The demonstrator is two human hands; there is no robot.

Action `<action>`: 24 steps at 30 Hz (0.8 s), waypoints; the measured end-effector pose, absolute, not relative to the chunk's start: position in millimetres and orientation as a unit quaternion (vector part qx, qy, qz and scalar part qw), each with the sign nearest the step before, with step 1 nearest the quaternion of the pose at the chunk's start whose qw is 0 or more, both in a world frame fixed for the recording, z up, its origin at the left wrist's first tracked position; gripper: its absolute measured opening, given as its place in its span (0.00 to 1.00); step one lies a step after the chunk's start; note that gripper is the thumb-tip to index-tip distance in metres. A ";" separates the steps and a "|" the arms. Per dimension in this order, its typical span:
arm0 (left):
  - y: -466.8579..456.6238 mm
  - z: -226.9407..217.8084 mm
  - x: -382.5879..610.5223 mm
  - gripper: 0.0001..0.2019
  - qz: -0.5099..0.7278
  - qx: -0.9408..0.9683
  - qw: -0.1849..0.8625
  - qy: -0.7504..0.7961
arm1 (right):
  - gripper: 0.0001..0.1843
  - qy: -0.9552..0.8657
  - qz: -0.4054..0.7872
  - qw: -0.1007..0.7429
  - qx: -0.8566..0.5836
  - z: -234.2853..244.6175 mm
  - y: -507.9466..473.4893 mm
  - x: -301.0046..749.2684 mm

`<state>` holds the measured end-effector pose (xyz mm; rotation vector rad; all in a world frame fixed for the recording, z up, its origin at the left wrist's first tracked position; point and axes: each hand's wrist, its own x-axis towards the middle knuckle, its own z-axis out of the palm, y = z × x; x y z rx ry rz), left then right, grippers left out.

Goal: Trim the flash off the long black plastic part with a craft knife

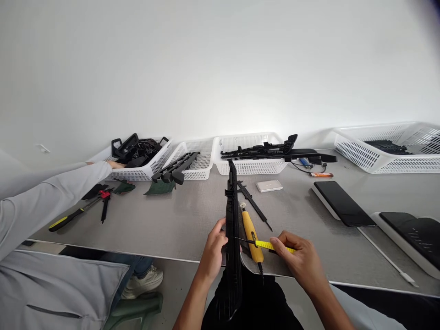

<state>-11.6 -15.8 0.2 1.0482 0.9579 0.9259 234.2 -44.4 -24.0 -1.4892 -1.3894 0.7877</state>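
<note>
My left hand [215, 247] is wrapped around a long black plastic trim piece [233, 220], held upright over the table's front edge. My right hand [300, 256] grips a slim yellow tool [268, 245] with a thin dark tip. That tip meets the side of the trim piece near my left thumb; whether it is cutting cannot be made out. Just behind, a yellow pen-shaped rotary tool [250, 229] with a pale round end and a cord lies on the grey table [195, 215]. A black caliper [254, 205] rests beyond it.
White baskets with black plastic parts line the wall, including a middle basket [247, 168] and a right basket [395, 162]. A co-worker's sleeve [62, 192] reaches into the left basket [154, 165]. A phone [343, 204], a small white box [269, 185] and a screwdriver [68, 219] lie about.
</note>
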 end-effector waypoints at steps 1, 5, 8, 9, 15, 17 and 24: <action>-16.1 1.5 -11.3 0.28 0.407 0.465 0.662 0.423 | 0.34 -0.565 0.318 0.461 -0.605 -25.3 -43.9 234.3; -16.4 1.3 -8.8 0.26 0.403 0.457 0.672 0.420 | 0.34 -0.571 0.313 0.458 -0.605 -28.5 -43.3 234.8; -16.4 -2.1 -6.6 0.31 0.403 0.448 0.661 0.448 | 0.34 -0.573 0.307 0.464 -0.602 -27.8 -44.9 235.2; -16.4 -2.9 -6.0 0.33 0.402 0.447 0.656 0.457 | 0.34 -0.571 0.304 0.468 -0.602 -27.0 -45.5 235.2; -16.6 -1.5 -4.4 0.35 0.403 0.443 0.652 0.464 | 0.33 -0.573 0.291 0.476 -0.601 -20.9 -47.6 233.6; -16.8 -0.6 -4.4 0.32 0.409 0.452 0.650 0.454 | 0.32 -0.572 0.286 0.480 -0.600 -20.0 -47.8 233.5; -16.7 0.5 -4.4 0.29 0.411 0.472 0.645 0.439 | 0.31 -0.566 0.276 0.481 -0.610 -23.1 -51.4 232.2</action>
